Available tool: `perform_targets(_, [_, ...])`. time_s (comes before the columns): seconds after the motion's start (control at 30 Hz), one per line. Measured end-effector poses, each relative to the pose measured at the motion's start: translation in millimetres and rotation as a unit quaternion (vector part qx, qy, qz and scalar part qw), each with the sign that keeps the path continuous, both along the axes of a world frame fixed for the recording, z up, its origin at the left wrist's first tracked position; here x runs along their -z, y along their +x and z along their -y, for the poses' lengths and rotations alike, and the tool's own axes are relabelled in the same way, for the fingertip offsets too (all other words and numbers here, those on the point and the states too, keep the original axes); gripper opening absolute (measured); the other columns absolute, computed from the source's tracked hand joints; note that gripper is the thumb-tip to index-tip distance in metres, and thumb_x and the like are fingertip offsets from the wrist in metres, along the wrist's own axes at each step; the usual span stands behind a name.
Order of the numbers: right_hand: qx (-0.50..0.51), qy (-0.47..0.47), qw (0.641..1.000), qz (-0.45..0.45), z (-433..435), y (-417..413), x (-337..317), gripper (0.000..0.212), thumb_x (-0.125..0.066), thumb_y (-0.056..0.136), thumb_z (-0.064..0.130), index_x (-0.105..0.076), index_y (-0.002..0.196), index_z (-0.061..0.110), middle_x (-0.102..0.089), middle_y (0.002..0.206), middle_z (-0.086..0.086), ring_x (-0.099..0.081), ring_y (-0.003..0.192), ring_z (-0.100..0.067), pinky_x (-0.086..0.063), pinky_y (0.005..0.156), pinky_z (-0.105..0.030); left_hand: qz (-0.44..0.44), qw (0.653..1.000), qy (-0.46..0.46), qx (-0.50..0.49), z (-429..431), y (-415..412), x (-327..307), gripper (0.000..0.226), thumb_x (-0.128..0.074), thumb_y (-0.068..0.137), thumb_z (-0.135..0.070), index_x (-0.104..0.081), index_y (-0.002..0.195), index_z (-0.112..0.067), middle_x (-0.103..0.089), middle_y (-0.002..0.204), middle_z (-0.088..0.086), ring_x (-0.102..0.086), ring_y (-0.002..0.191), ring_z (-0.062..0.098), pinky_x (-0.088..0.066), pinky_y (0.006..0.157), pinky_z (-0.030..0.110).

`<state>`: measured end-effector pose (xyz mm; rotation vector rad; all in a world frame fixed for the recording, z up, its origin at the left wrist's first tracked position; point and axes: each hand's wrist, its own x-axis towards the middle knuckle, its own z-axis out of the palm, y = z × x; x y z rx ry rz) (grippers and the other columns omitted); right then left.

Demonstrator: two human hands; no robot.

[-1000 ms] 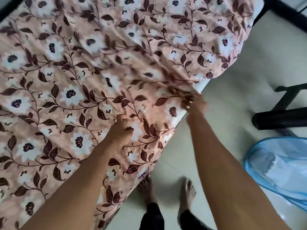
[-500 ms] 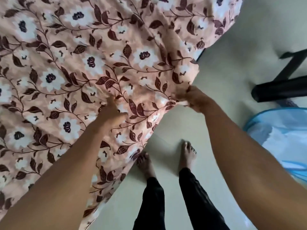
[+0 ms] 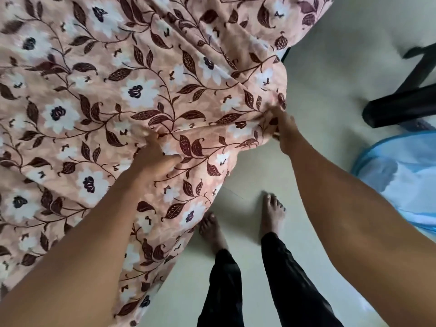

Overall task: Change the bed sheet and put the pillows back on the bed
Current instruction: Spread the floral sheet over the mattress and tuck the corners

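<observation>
A peach bed sheet (image 3: 113, 95) printed with white flowers and dark brown leaves covers the bed and fills the left and top of the view. Its near edge is bunched up and hangs off the side of the bed towards the floor. My left hand (image 3: 153, 159) grips a fold of the sheet near the middle of that edge. My right hand (image 3: 284, 128) pinches the gathered corner of the sheet further right, over the floor. No pillows are in view.
Pale floor (image 3: 330, 79) runs along the right of the bed. A black chair base (image 3: 401, 107) stands at the right. A blue mesh basket (image 3: 401, 175) sits below it. My bare feet (image 3: 271, 215) stand close to the bed's edge.
Both hands have pulled the sheet's edge towards me and off the bed's side. The cloth between them is now more bunched, and the view has tilted downward.
</observation>
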<state>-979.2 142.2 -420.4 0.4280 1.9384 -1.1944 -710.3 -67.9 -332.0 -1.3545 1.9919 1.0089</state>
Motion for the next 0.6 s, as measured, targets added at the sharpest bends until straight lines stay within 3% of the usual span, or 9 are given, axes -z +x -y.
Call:
perform_targets(0.07, [-0.120,-0.029,0.989,0.077,-8,20,-3,0.033,-0.070,0.065,0.038,-0.066,0.096,0.027,-0.067,0.080,0.011,-0.059,0.079,-0.013,-0.037,0.069,-0.030,0.010,1.000,0.000,0.006,0,-1,0,0.109,-0.073,0.088,-0.041,0.005,0.161,-0.017,-0.031,0.164,0.010,-0.042,0.142,0.034,-0.040,0.108,0.038])
perform_targets(0.13, [-0.220,-0.053,0.966,0.123,-9,40,3,0.038,-0.073,0.071,0.030,-0.063,0.107,0.029,-0.070,0.093,0.008,-0.061,0.090,-0.015,-0.037,0.073,-0.033,0.012,1.000,0.003,0.003,-3,-2,-1,0.108,-0.071,0.092,-0.037,0.009,0.161,-0.017,-0.026,0.166,0.009,-0.039,0.145,0.035,-0.036,0.112,0.039])
perform_targets(0.17, [-0.213,-0.060,0.967,0.125,-8,47,12,0.034,-0.076,0.077,0.024,-0.064,0.109,0.026,-0.072,0.092,0.004,-0.064,0.089,-0.018,-0.039,0.071,-0.032,0.012,1.000,0.002,0.006,-4,-3,-1,0.107,-0.071,0.093,-0.035,0.009,0.161,-0.015,-0.026,0.166,0.010,-0.038,0.145,0.036,-0.036,0.112,0.038])
perform_targets(0.23, [-0.151,-0.008,0.988,0.045,-2,55,32,0.016,-0.080,0.080,0.020,-0.072,0.093,0.014,-0.072,0.077,-0.004,-0.064,0.074,-0.023,-0.043,0.055,-0.029,0.016,1.000,0.001,0.013,-6,-7,-2,0.108,-0.072,0.092,-0.035,0.009,0.161,-0.012,-0.026,0.165,0.012,-0.037,0.145,0.037,-0.036,0.112,0.038])
perform_targets(0.27, [-0.130,0.040,0.991,-0.019,-1,55,42,0.022,-0.080,0.079,0.030,-0.074,0.085,0.010,-0.072,0.072,-0.006,-0.065,0.070,-0.024,-0.048,0.052,-0.032,0.019,1.000,0.003,0.016,-6,-9,-2,0.109,-0.072,0.092,-0.036,0.010,0.161,-0.011,-0.026,0.165,0.013,-0.037,0.145,0.038,-0.036,0.113,0.039])
perform_targets(0.33, [-0.129,0.163,0.971,-0.117,-1,53,52,0.049,-0.072,0.081,0.059,-0.076,0.086,0.011,-0.076,0.080,-0.009,-0.071,0.077,-0.027,-0.056,0.062,-0.036,0.032,0.999,0.001,0.025,-5,-10,-1,0.111,-0.072,0.092,-0.039,0.011,0.160,-0.009,-0.029,0.164,0.017,-0.039,0.143,0.040,-0.037,0.112,0.041])
perform_targets(0.43, [-0.175,0.277,0.935,-0.137,6,54,52,0.049,-0.059,0.093,0.056,-0.074,0.108,0.012,-0.074,0.109,-0.016,-0.072,0.101,-0.032,-0.054,0.078,-0.036,0.047,0.998,-0.008,0.040,-6,-11,-2,0.112,-0.072,0.090,-0.044,0.010,0.160,-0.012,-0.035,0.159,0.022,-0.046,0.137,0.043,-0.044,0.109,0.043])
perform_targets(0.53, [-0.191,0.272,0.937,-0.110,22,56,46,0.059,-0.056,0.092,0.062,-0.071,0.116,0.010,-0.072,0.117,-0.017,-0.070,0.108,-0.035,-0.054,0.083,-0.038,0.048,0.997,-0.004,0.066,-9,-8,-10,0.111,-0.071,0.090,-0.048,0.009,0.159,-0.013,-0.044,0.151,0.027,-0.065,0.114,0.039,-0.058,0.091,0.044])
perform_targets(0.6, [-0.182,0.263,0.945,-0.064,16,55,41,0.075,-0.054,0.083,0.073,-0.070,0.112,0.006,-0.073,0.113,-0.017,-0.070,0.104,-0.036,-0.056,0.083,-0.038,0.079,0.979,-0.084,0.171,-12,-8,-18,0.092,-0.067,0.091,-0.047,-0.016,0.156,-0.005,-0.065,0.113,0.016,-0.071,0.086,0.026,-0.061,0.067,0.037])
